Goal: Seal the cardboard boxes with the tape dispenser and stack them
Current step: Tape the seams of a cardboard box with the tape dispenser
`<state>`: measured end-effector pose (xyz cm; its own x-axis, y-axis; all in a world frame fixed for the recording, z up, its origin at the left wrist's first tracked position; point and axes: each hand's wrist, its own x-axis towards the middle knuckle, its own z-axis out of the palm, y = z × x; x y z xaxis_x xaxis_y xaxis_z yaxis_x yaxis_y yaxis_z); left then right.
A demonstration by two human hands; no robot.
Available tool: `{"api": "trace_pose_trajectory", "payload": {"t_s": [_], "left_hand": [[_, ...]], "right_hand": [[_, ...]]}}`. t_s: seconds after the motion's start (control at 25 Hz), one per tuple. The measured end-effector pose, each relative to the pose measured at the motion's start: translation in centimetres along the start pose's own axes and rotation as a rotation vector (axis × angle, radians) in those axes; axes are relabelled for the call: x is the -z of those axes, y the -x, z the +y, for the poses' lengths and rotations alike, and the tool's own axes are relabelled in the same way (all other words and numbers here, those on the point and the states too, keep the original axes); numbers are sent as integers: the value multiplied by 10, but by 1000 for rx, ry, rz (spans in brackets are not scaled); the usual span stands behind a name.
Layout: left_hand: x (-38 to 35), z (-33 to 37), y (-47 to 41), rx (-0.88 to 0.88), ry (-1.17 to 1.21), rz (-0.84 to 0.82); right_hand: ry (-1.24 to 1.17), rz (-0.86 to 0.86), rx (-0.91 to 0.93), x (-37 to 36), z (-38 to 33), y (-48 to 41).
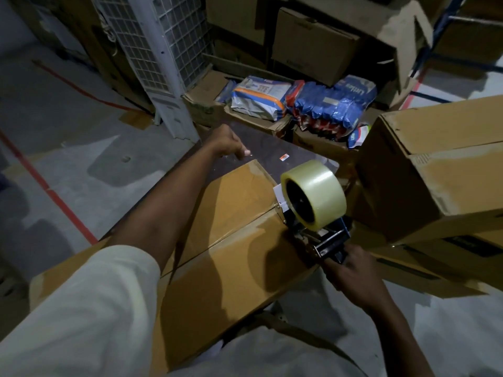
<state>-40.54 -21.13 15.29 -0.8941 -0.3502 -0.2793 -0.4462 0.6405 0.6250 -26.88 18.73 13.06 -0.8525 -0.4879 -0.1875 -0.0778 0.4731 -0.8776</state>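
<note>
Tape dispenser [330,240], dark frame, clear glossy roll: my right hand [352,270] gripped its handle; my left hand [230,144] pinched its pulled-out tape [272,145].

The one head-worn camera is looking forward and steeply down, and its wide angle is bending straight lines near the frame edges. It is sitting close over the cardboard box [231,240], whose top is filling the middle of the view. Both arms are reaching away from the lens: the left hand [227,144] near the box's far corner, the right hand [351,268] at its right edge on the tape dispenser [315,202]. Farther off, the view is taking in grey floor [68,131] at left, a white grille unit [152,50] and stacked cartons [313,42] at top, and a second box [435,164] at right.
</note>
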Motion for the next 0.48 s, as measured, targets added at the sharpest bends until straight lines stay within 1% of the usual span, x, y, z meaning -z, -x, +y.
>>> {"api": "trace_pose_trajectory", "payload": {"t_s": [0.08,0.2,0.24,0.28,0.32,0.36,0.4,0.44,0.48], "left_hand": [[-18,-7,1,63,13,4],[-39,-18,5,182,168,-44],[-42,-20,7,200,154,-41],[-43,-21,8,204,83,-1],[-41,-22,10,206,-39,70],[-38,-21,14,212,-137,178],[-36,-19,17,202,-162,285],[-35,-17,18,158,-101,337],[-36,-13,20,107,10,315]], "right_hand": [[-9,-5,-18,-3,-1,0],[-19,-2,-32,-6,-3,2],[-12,0,-39,-7,-3,2],[-14,1,-43,-8,-3,3],[-24,-3,-45,-10,-3,4],[-37,-11,-44,-11,-4,6],[-48,-16,-41,-12,-5,7],[-57,-11,-43,-13,-7,9],[-58,0,-51,-13,-9,9]]}}
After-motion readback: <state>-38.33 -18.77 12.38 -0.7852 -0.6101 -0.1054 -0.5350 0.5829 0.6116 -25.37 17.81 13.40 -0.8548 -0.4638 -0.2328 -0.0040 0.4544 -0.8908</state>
